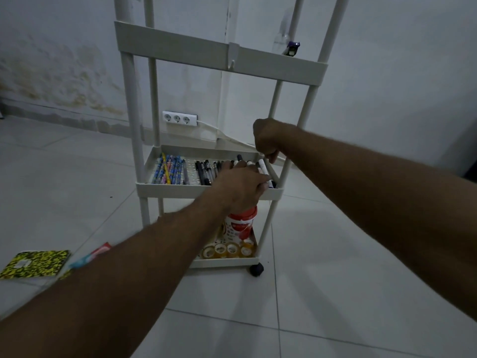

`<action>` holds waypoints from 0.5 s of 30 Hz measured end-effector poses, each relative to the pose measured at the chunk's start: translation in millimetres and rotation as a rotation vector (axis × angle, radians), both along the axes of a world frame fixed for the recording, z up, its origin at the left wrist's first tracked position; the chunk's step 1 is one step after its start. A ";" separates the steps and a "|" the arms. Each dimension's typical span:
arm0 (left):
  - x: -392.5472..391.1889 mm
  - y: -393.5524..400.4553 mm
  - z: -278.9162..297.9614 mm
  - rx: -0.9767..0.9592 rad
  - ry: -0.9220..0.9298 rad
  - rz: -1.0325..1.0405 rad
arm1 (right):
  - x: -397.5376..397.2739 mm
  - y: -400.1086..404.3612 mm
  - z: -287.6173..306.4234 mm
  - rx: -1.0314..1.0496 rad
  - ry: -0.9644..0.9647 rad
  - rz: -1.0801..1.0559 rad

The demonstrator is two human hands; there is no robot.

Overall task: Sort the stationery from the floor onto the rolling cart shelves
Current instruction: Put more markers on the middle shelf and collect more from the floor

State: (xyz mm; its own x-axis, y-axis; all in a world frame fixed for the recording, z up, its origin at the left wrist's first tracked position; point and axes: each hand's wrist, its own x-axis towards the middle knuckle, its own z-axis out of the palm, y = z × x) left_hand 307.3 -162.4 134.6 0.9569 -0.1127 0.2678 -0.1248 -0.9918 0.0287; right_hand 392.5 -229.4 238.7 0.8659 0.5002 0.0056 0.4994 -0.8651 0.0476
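- A white marker (264, 174) with a dark cap lies at the right end of the middle shelf (206, 191) of the white rolling cart (219, 63), sloping from the far right corner toward the front rim.
- The left hand (238, 187) reaches over the front rim of that shelf, its grip laid on the marker's near end with the fingers bent over it; whether they truly clasp it I cannot tell.
- The right hand (265, 140) hangs above the marker's far end, its grip clenched, fingertips pinching close to or on the tip; the contact is too small to make out.
- Left of the hands, dark pens (205, 171) lie side by side on the same shelf, and further left a bunch of blue patterned pencils (167, 169).
- On the bottom shelf stands a red-lidded tub (241, 223), with rolls of clear tape (227, 250) lined up in front of it.
- A small purple object (293, 48) sits on the upper shelf.
- On the tiled floor (335, 280) to the left lies a yellow-and-black notebook (33, 263); beside it, partly hidden by the left forearm, a red and blue item (93, 255).
- A triple wall socket (179, 118) is behind the cart.
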 end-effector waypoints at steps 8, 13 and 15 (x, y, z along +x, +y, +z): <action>6.5 -16.0 1.5 -0.176 0.008 0.159 | -45.7 -49.3 -9.3 0.143 -0.281 0.214; -23.0 -9.9 -5.9 -0.206 -0.104 0.041 | -74.8 -87.4 -45.4 0.294 -0.282 0.312; -47.2 -10.2 -15.1 -0.178 -0.140 -0.022 | -96.0 -101.5 -66.8 0.343 -0.221 0.382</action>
State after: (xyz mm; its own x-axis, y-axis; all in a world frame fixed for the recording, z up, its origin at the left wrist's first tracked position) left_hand 260.1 -172.6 119.5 0.9067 -0.0721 0.4157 -0.1615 -0.9696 0.1841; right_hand 296.6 -330.9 171.9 0.5832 0.7159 0.3839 0.7905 -0.6089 -0.0655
